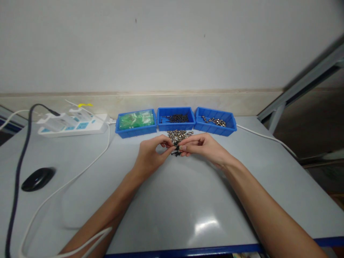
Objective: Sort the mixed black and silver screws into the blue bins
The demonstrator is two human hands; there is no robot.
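Note:
My left hand [153,152] and my right hand [205,147] meet near the middle of the table, thumbs and fingers pinched together. Between their fingertips is a small black part [176,144], partly covered, so its exact shape is unclear. Just below the fingertips lie several black screws [176,153] on the table. Right behind the hands spreads a pile of small shiny metal fittings [179,135]. The middle blue bin [176,126] holds black screws, and the right blue bin [215,129] has metal fittings in it.
The left blue bin [136,133] contains green and clear plastic-looking packets. A white power strip [75,130] with plugs stands at the left, near a black mouse [38,179]. A white cable [80,173] and a dark cable [20,157] cross the left side. A wall rises behind the table.

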